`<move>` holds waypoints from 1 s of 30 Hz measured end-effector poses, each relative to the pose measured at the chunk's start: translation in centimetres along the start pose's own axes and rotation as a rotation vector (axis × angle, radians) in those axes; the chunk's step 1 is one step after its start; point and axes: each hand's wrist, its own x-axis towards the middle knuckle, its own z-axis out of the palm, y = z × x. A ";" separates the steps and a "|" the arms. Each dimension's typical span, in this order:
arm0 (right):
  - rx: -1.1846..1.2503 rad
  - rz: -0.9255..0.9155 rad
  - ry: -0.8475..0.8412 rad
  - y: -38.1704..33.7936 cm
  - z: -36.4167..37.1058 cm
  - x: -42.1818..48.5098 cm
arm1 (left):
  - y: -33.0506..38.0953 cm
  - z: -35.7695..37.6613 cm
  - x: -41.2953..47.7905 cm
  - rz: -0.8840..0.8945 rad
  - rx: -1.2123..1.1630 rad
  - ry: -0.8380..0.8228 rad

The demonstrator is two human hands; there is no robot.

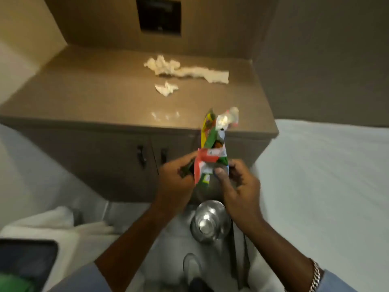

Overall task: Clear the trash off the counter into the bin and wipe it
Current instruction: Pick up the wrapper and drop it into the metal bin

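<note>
Both my hands hold a crumpled, colourful snack wrapper (211,148) in front of the brown counter (105,95), above a round steel bin (210,224) with its lid shut on the floor. My left hand (176,175) grips the wrapper's left side and my right hand (237,186) pinches its lower right edge. On the counter lie a long crumpled paper towel (185,70), a small wad of tissue (166,88) and a clear plastic scrap (166,115) near the front edge.
Cabinet doors with dark handles (142,155) sit under the counter. White towels (56,224) lie at lower left beside a dark tray (25,262). A white bed (326,186) fills the right side. A dark panel (159,15) is set in the wall.
</note>
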 end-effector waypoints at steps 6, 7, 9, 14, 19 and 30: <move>-0.101 0.542 -0.061 17.0 0.6 -9.3 | -16.9 5.2 -8.5 -0.592 -0.104 -0.015; -0.147 0.633 -0.063 20.5 0.9 -10.2 | -20.6 6.1 -9.1 -0.680 -0.107 -0.017; -0.200 0.765 -0.103 27.3 1.6 -11.5 | -27.6 7.7 -10.0 -0.846 -0.137 0.007; -0.252 0.966 -0.161 41.9 3.2 -12.9 | -40.9 10.7 -10.8 -1.135 -0.190 0.119; -0.420 1.091 -0.267 46.4 2.5 -12.8 | -43.4 11.1 -11.3 -1.162 -0.359 0.182; -0.110 0.650 -0.073 16.3 0.1 -1.9 | -13.7 5.6 -2.8 -0.657 0.010 0.085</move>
